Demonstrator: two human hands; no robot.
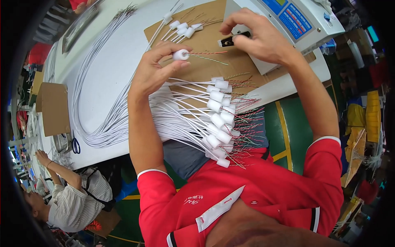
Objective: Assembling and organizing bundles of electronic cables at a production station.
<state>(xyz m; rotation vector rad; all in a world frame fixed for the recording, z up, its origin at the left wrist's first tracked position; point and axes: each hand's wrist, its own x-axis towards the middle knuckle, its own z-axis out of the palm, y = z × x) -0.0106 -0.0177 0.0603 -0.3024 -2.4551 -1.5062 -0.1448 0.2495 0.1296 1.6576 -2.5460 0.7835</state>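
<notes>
Head view, items as they lie before you.

Left hand (pixel 154 68), centre of the frame: your grip is closed on one white cable with a white cylindrical sleeve (pixel 180 54), thumb and fingertips pinching the sleeve, its stripped coloured twisted wires pointing right and reaching toward the machine.

Right hand (pixel 257 37), upper right: fingers curled down onto a small black slot piece (pixel 230 40) at the front of the white bench machine with a blue key panel (pixel 288 18). Whether that grip holds anything or only presses on it, you cannot tell.

Flat brown cardboard sheet (pixel 205 61), upper centre, under both hands, lying on the white desk (pixel 119 45).

Fan of white sleeved cables with bare coloured ends (pixel 218 119), centre, spread over your left forearm and lap, sleeves overlapping.

Small group of further white sleeved cables (pixel 181 29), top centre, on the cardboard.

Long white cable runs (pixel 96 103), left, looping across the desk.

Blue-handled scissors (pixel 76 145), lower left desk edge.

A second person in a striped shirt (pixel 76 197), lower left, apart from your work.

Risks, as judged: the fine wire ends may bend or splay if pushed off-line at the slot; your fingertips sit close to that opening; the loose fan on your arm could slide or tangle if the arm swings.
</notes>
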